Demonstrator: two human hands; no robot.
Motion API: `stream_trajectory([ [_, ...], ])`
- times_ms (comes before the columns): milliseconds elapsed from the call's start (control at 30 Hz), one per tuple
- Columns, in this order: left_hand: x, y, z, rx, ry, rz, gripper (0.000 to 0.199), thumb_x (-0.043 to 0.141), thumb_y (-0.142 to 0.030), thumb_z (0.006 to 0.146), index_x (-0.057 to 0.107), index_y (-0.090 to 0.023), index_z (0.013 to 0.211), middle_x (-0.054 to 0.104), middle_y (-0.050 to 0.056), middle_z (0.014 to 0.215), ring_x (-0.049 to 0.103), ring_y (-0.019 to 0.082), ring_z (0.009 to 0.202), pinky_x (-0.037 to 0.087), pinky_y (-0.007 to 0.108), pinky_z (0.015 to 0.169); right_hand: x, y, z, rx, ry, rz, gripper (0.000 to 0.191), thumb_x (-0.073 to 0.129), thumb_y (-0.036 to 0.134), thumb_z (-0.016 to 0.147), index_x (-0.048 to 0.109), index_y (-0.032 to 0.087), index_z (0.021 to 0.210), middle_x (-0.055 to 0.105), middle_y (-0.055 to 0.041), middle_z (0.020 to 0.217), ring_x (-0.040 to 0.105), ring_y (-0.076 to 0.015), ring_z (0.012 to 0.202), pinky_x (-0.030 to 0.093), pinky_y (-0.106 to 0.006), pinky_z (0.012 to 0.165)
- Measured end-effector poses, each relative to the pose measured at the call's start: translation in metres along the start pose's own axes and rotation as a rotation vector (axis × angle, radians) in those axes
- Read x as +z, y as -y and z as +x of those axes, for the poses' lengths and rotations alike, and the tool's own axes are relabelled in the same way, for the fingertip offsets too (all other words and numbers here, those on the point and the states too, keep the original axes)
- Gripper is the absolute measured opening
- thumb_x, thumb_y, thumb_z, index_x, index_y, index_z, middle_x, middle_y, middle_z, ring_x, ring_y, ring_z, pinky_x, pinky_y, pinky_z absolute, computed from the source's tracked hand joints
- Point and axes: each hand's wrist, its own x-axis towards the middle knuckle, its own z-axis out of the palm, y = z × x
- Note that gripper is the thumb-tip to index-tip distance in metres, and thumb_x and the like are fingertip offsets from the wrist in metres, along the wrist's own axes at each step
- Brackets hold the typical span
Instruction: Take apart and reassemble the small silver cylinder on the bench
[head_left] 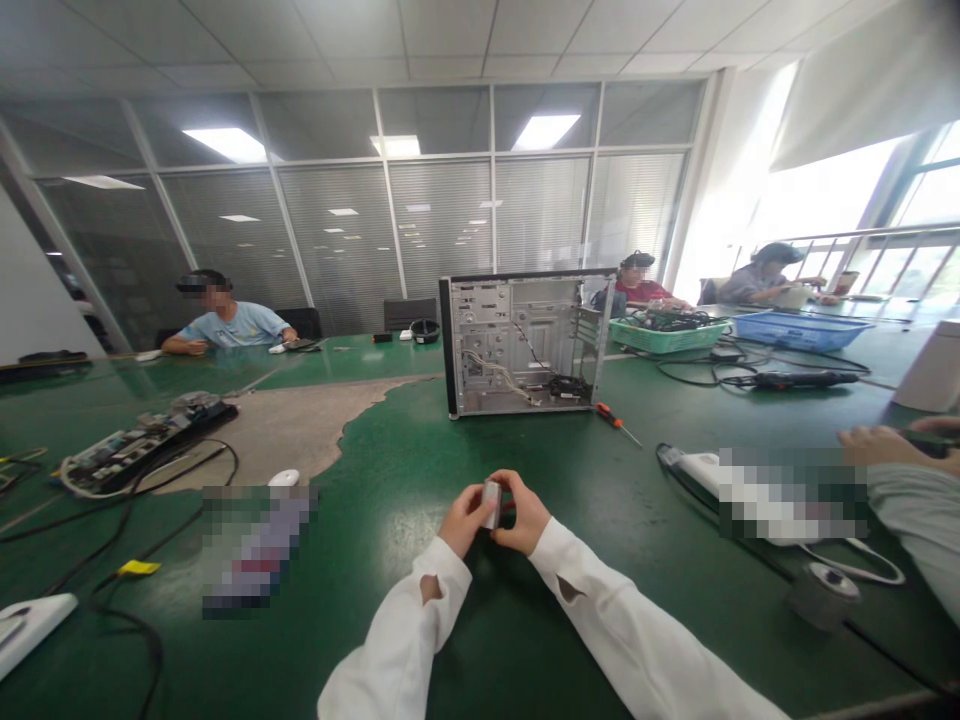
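Note:
Near the middle of the green table, a small silver-grey block is held between my two hands. My left hand grips its left side with the thumb across the front. Around its top and right side curve the fingers of my right hand; something small and reddish shows beside its palm, too small to name. Beyond my hands stands an open computer case, upright, with loose cables inside. An orange-handled screwdriver lies at the case's right front corner.
On the left lie a circuit assembly, black cables and a blurred purple object. At right are a white power strip, a green basket, a blue basket and another person's hands. Several people sit around.

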Motion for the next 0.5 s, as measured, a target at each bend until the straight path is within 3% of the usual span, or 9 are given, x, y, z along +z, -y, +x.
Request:
stream_trajectory([
  [133,0.0036,0.003,-0.003,0.089,-0.04,0.268,0.035,0.062,-0.031,0.062,0.052,-0.017,0.092,0.059,0.005,0.088,0.055,0.017,0.08,0.042,0.028,0.072,0.0011,-0.0025,-0.0012,-0.021,-0.007,-0.162,0.061,0.053,0.01,0.047,0.034,0.019,0.105,0.048,-0.0053,0.098,0.049,-0.0183,0.089,0.043,-0.03,0.074],
  [267,0.0059,0.0065,-0.0029,0.136,-0.152,0.348,0.033,0.064,-0.026,0.06,0.049,-0.017,0.088,0.059,0.004,0.085,0.056,0.015,0.077,0.044,0.027,0.068,0.0014,-0.0007,-0.0029,-0.022,-0.004,-0.311,0.061,0.052,0.01,0.048,0.035,0.018,0.106,0.047,-0.0073,0.101,0.049,-0.0204,0.09,0.042,-0.032,0.077],
  [500,0.0025,0.0015,-0.0037,0.176,-0.186,0.465,0.024,0.061,-0.02,0.06,0.053,-0.017,0.083,0.061,0.004,0.081,0.057,0.016,0.074,0.044,0.028,0.065,-0.002,0.0042,-0.0023,-0.072,0.029,-0.3,0.062,0.054,0.011,0.052,0.034,0.019,0.11,0.045,-0.0077,0.107,0.046,-0.0217,0.098,0.04,-0.034,0.08],
])
